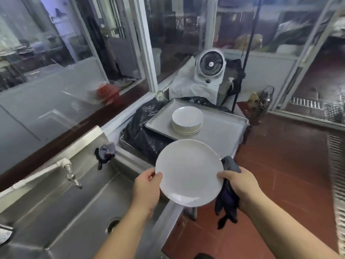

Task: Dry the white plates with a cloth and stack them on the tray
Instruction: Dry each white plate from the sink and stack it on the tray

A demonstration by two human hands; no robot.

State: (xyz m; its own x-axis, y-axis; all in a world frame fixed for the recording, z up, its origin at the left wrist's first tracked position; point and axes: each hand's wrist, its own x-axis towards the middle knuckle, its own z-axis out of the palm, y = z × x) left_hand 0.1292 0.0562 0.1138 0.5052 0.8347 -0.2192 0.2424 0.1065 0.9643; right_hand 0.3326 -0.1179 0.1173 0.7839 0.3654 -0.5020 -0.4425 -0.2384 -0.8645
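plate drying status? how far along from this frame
Done: a stack of white plates already sits on the tray. In hand: one more plate, gripped at its edges by the left hand and the right hand, which also holds the dark cloth; it is not yet on the stack. Left: placing this plate. No other undried plates are visible.

A round white plate (189,171) is held up, tilted with its face toward the viewer, above the edge of a steel counter. A dark grey cloth (228,191) hangs bunched against its right rim. Beyond it, a neat stack of white plates (187,119) sits on a flat grey metal tray (220,128).
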